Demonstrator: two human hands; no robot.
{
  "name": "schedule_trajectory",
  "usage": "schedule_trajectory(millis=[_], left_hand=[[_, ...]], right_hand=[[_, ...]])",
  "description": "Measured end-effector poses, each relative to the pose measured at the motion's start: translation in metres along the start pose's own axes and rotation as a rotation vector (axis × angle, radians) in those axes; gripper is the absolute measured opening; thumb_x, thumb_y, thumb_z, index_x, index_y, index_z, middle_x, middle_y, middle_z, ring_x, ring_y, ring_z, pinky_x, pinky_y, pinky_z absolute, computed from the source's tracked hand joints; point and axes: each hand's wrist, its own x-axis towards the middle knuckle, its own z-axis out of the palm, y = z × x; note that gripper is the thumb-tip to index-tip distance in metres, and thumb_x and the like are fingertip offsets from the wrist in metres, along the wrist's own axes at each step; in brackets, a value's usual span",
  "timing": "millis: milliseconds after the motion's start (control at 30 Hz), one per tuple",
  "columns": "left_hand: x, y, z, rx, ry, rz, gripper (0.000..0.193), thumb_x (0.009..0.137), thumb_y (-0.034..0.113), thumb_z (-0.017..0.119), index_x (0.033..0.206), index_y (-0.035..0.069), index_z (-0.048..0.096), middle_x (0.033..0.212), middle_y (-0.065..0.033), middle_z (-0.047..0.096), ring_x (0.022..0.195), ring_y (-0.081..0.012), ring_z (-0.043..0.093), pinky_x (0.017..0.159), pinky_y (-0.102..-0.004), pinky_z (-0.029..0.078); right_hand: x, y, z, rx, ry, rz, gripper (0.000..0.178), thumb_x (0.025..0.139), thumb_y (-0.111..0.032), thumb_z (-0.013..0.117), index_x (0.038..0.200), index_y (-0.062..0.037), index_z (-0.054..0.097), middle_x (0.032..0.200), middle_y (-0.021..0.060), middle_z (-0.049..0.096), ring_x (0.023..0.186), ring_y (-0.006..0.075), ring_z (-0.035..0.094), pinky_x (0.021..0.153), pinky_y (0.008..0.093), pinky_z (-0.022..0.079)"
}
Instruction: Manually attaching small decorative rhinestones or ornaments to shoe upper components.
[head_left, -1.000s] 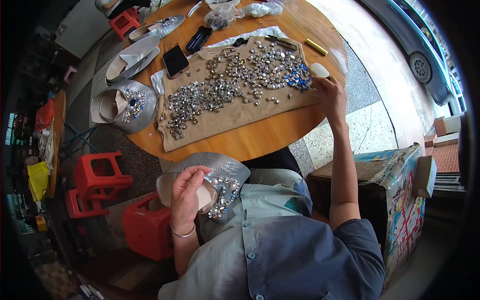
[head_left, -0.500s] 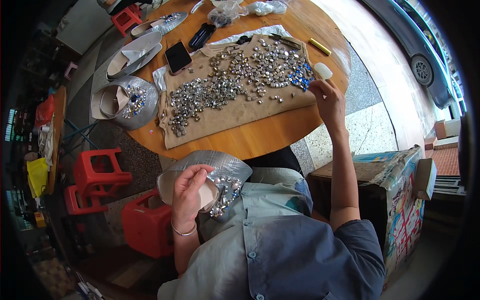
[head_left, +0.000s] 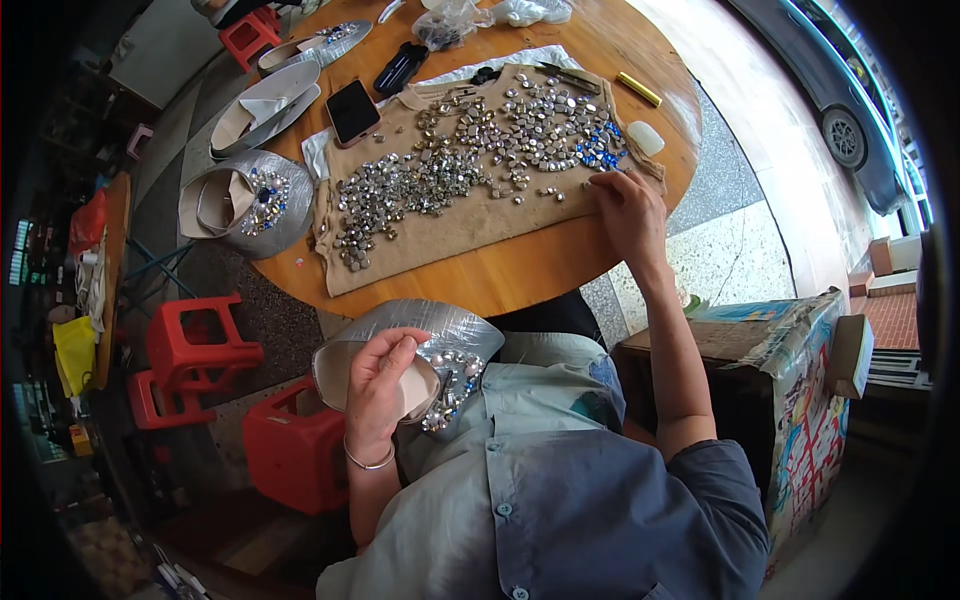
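Note:
On my lap rests a silver-wrapped shoe upper (head_left: 455,325) with a beige lining and a cluster of pearls, clear stones and blue stones (head_left: 455,390). My left hand (head_left: 378,385) is over its opening, thumb and forefinger pinched together; what they hold, if anything, is hidden. Over the near right part of the beige cloth (head_left: 480,235), my right hand (head_left: 633,215) has its fingertips closed in a pinch, on something too small to make out. Just beyond those fingertips is a patch of blue stones (head_left: 600,148). Silver and clear stones (head_left: 410,190) are spread across the cloth.
A phone (head_left: 353,112), a black case (head_left: 400,70), tweezers (head_left: 570,77), a gold tube (head_left: 639,89) and a whitish oval piece (head_left: 645,138) surround the stones. Another decorated upper (head_left: 285,225) sits at the table's left edge. Red stools (head_left: 290,450) and a box (head_left: 790,400) flank me.
My right hand has moved left and slightly nearer, from beside the blue stones to the cloth's near right part. My left hand and the upper on my lap stay nearly still.

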Motion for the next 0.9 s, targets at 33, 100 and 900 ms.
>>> schedule_trajectory(millis=[33,100,900], left_hand=[[0.000,0.000,0.000,-0.010,-0.006,0.002,0.014,0.089,0.011,0.054,0.096,0.001,0.062,0.089,0.0014,0.061,0.078,-0.0025,0.050,0.071,-0.0165,0.038],[0.000,0.000,-0.001,0.008,0.001,0.013,0.014,0.089,0.011,0.054,0.096,0.001,0.062,0.089,0.0014,0.061,0.078,-0.0025,0.050,0.071,-0.0166,0.038],[0.001,-0.003,-0.001,0.033,0.022,0.001,0.014,0.089,0.011,0.053,0.094,0.002,0.062,0.084,0.0005,0.059,0.074,-0.0044,0.052,0.066,-0.0183,0.041]], right_hand=[[0.000,0.000,0.001,-0.001,0.017,0.012,0.011,0.078,-0.017,0.062,0.085,-0.0093,0.066,0.075,0.0089,0.058,0.072,0.0285,0.059,0.067,0.0362,0.046],[0.001,-0.006,0.002,-0.050,-0.016,0.054,0.012,0.078,-0.017,0.062,0.086,-0.0092,0.066,0.078,0.0091,0.059,0.074,0.0274,0.060,0.068,0.0348,0.046],[-0.014,-0.012,0.000,-0.028,0.026,-0.059,0.006,0.077,-0.008,0.062,0.081,-0.0069,0.065,0.073,0.0099,0.057,0.061,0.0267,0.058,0.057,0.0325,0.046]])
